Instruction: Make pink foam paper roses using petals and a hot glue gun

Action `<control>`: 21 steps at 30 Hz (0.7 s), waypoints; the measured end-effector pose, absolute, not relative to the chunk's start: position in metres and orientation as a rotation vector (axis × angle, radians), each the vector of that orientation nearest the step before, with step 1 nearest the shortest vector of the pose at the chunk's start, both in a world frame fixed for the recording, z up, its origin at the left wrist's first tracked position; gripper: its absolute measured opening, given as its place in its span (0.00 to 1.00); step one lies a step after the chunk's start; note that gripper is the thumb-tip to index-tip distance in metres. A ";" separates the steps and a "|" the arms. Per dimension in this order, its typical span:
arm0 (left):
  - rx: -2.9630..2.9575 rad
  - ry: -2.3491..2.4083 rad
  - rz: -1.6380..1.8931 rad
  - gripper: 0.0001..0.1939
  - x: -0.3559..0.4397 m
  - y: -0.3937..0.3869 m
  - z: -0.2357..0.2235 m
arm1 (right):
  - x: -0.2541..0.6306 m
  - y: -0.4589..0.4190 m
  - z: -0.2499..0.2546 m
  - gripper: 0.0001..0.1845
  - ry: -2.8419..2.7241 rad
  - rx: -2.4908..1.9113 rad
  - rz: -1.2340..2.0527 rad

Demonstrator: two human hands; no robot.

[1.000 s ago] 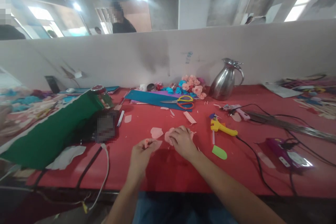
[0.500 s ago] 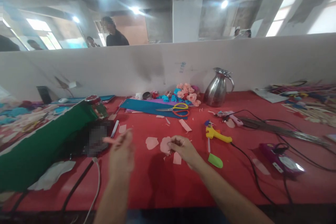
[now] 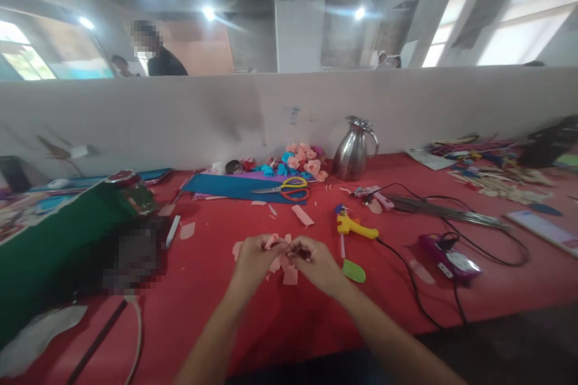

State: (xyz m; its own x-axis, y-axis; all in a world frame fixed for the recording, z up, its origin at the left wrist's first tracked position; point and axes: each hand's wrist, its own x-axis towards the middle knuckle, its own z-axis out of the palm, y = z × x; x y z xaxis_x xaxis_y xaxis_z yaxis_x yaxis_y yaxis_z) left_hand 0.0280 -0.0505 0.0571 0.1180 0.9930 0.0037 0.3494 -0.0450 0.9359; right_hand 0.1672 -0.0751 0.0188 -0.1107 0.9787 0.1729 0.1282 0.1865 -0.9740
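My left hand (image 3: 257,260) is closed on a small rolled piece of pink paper (image 3: 272,241). Close beside it, my right hand (image 3: 316,261) pinches a pink paper petal (image 3: 285,260) at its edge. The fingertips of both hands nearly meet over the red table. Below them lies a square pink paper piece (image 3: 290,277); another cut pink piece (image 3: 236,250) is partly hidden behind my left hand. Farther back are a pink paper strip (image 3: 302,215) and scissors (image 3: 289,189) with yellow and red handles, resting on a blue sheet (image 3: 217,185).
To the right lie a yellow glue gun (image 3: 359,228) with its cord, a green piece (image 3: 353,271) and a purple power box (image 3: 451,257). A steel jug (image 3: 351,150) stands behind, beside paper flowers (image 3: 307,159). A green board (image 3: 54,240) and a jar (image 3: 135,192) are at left.
My left hand has come right and inward with the pink roll, meeting my right hand. The right hand has lifted the petal from the table. The view has turned slightly right.
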 end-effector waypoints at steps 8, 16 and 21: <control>1.333 1.278 1.044 0.11 0.040 -0.016 0.041 | 0.243 -0.062 0.013 0.08 -1.408 -1.372 0.638; 1.263 1.396 1.190 0.09 0.035 0.026 0.012 | 0.317 -0.045 -0.016 0.27 -1.709 -2.223 -0.027; 1.383 1.508 1.171 0.11 0.033 0.045 -0.005 | 0.318 -0.040 -0.025 0.26 -1.877 -2.243 -0.016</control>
